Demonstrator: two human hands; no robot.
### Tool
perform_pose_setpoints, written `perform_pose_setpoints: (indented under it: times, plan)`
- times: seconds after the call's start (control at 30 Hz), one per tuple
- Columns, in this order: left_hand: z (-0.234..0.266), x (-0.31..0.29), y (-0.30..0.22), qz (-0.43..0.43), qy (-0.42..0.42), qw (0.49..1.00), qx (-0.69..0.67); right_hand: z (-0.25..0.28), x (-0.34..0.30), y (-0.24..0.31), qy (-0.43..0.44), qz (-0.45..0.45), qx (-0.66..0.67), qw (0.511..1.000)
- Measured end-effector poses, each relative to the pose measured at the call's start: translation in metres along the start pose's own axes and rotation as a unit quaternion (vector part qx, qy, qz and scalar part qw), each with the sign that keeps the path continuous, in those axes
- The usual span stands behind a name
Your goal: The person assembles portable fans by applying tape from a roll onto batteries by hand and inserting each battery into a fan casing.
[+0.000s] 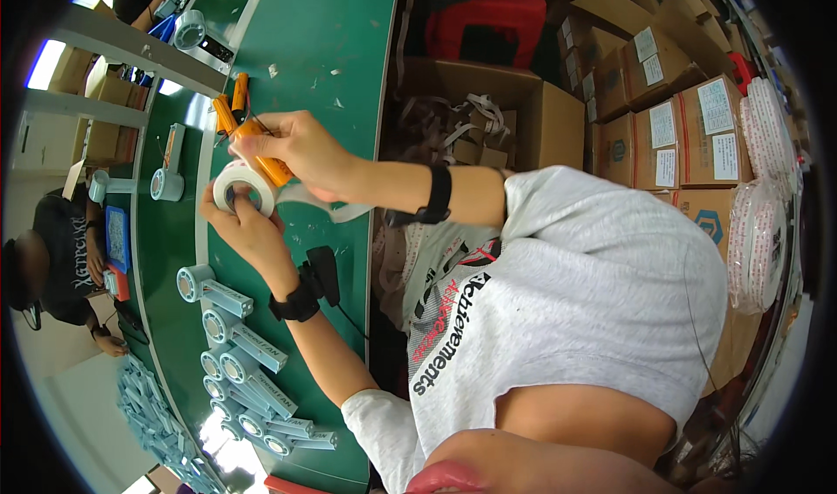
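My left hand (pixel 253 232) holds a roll of white tape (pixel 228 177), its fingers wrapped round the rim and in the core. A pale strip of tape (pixel 349 212) curls away from the roll toward my body. Just above, my right hand (pixel 301 149) pinches an orange cylindrical battery (pixel 275 170), which lies against or very near the tape roll; its fingers partly hide the battery. Beyond those fingers, two more orange cylinders (pixel 240 93) with thin dark wires sit on the green table (pixel 340 32). I cannot tell whether they connect to the held one.
Several light-blue handheld fans (pixel 228 300) lie in a row along the table, and another fan (pixel 167 183) lies farther off. A co-worker (pixel 65 241) is across the bench by a heap of light-blue parts (pixel 157 424). Beside me stand an open carton (pixel 558 123) with scraps and stacked boxes (pixel 615 154).
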State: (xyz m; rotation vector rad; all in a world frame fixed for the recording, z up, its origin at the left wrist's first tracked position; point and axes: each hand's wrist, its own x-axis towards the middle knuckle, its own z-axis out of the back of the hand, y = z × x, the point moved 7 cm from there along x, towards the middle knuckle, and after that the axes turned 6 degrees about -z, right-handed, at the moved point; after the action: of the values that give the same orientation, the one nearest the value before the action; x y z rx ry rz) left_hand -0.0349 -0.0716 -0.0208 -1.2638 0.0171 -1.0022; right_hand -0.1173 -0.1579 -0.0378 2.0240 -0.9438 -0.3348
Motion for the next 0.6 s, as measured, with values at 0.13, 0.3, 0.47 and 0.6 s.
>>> perform_pose_setpoints:
  times: [0.13,0.3,0.47,0.6]
  plan:
    - [-0.014,-0.005,0.002,0.069,-0.002,0.997,-0.027,0.023,0.019,-0.005,-0.096,-0.034,0.171,0.980]
    - [-0.026,-0.008,0.023,0.071,0.011,0.997,0.011,0.047,0.025,-0.025,-0.203,-0.082,0.267,0.939]
    - [-0.027,-0.016,0.054,-0.029,0.125,0.977,0.170,0.098,0.050,0.085,-0.174,0.265,0.323,0.892]
    - [-0.010,-0.014,0.026,0.029,0.206,0.900,0.383,0.090,0.017,0.125,-0.081,0.265,0.100,0.956]
